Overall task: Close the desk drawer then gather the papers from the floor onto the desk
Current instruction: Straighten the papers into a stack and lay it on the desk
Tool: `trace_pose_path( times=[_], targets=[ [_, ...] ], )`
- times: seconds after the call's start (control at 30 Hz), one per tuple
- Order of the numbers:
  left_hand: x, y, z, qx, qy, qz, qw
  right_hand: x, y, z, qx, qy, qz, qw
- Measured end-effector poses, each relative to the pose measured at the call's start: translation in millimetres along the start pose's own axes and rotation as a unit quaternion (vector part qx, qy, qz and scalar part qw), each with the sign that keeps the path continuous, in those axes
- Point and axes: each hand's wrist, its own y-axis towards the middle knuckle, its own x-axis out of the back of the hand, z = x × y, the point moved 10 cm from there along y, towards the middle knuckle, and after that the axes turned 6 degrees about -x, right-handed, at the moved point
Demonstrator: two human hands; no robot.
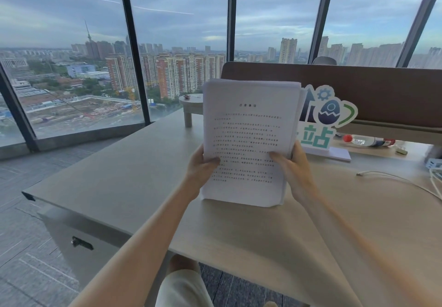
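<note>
A stack of white printed papers (248, 127) stands upright, its bottom edge resting on the light wooden desk (134, 177). My left hand (202, 165) grips the stack's left edge and my right hand (293, 165) grips its right edge, thumbs on the front sheet. The desk drawer unit (79, 237) sits under the desk's left end, its front flush, with a dark handle (81, 243). No papers show on the visible floor.
A cut-out sign with an egg logo (327, 120) stands behind the papers, beside a lying plastic bottle (368, 141). A small round stand (191, 105) is at the back. A white cable (397, 180) trails at right. A brown partition (382, 86) backs the desk; glass walls surround.
</note>
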Motion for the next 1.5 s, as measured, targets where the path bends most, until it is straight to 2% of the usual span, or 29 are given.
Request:
trace_pose_path(
  times=[0.23, 0.47, 0.6, 0.8, 0.97, 1.2, 1.37, 1.5],
  targets=[
    [-4, 9, -23, -0.058, -0.006, -0.036, 0.998, -3, 6, 26, 0.033, -0.004, -0.023, 0.999],
    [-7, 9, -17, -0.050, -0.046, -0.026, 0.997, 0, 5, 17, 0.024, -0.006, -0.017, 1.000],
    [-15, 7, -8, -0.049, -0.033, -0.006, 0.998, -6, 4, 2, 0.013, 0.007, -0.010, 1.000],
    [-6, 17, -18, -0.068, -0.021, -0.043, 0.997, -5, 9, 13, 0.039, 0.009, -0.027, 0.999],
    [-15, 1, 12, -0.030, -0.017, -0.002, 0.999, -12, 4, -20, 0.007, -0.019, 0.002, 1.000],
    [-14, 4, 24, -0.031, 0.006, -0.002, 1.000, -11, 5, -39, -0.015, -0.024, -0.011, 1.000],
    [-11, 8, 29, 0.002, 0.001, -0.031, 1.000, -13, 10, -46, -0.024, -0.028, -0.018, 0.999],
    [9, 18, 25, 0.002, 0.038, -0.075, 0.996, -24, 17, -38, -0.028, -0.044, -0.009, 0.999]
  ],
)
